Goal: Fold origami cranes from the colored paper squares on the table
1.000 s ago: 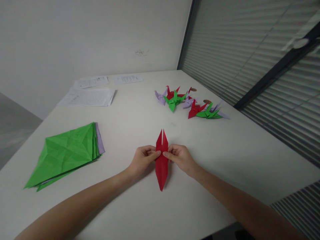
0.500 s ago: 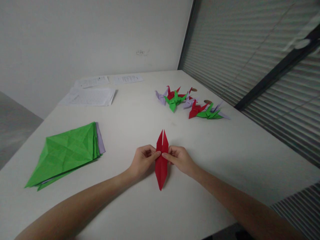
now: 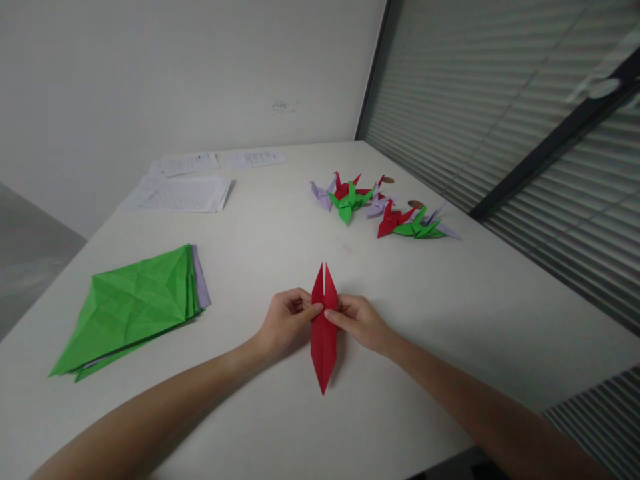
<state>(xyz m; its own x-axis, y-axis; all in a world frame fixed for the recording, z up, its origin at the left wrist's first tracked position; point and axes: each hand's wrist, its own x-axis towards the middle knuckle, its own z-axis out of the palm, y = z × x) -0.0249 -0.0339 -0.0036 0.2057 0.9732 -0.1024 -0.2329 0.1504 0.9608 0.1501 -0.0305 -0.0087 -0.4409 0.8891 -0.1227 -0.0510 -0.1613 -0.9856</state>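
Note:
A red folded origami paper [image 3: 324, 340], long and diamond-shaped, is held between my two hands above the white table. Its far end splits into two narrow points, and its near end tapers to one tip. My left hand [image 3: 289, 319] pinches its left edge, thumb on top and fingers curled behind. On the opposite edge, my right hand [image 3: 361, 321] grips it the same way, its thumb near the middle crease. The fingertips under the paper are hidden.
Creased green paper sheets [image 3: 135, 300] lie stacked at the left, with a purple sheet [image 3: 200, 277] poking out. Several folded cranes, including a green one [image 3: 350, 200] and a red one [image 3: 393, 219], sit at the back right. Printed papers [image 3: 175, 193] lie far left; window blinds [image 3: 450, 100] flank the right.
The red paper has shifted slightly toward me and tilted, its near tip now lower in view. Both hands keep their pinch almost in place.

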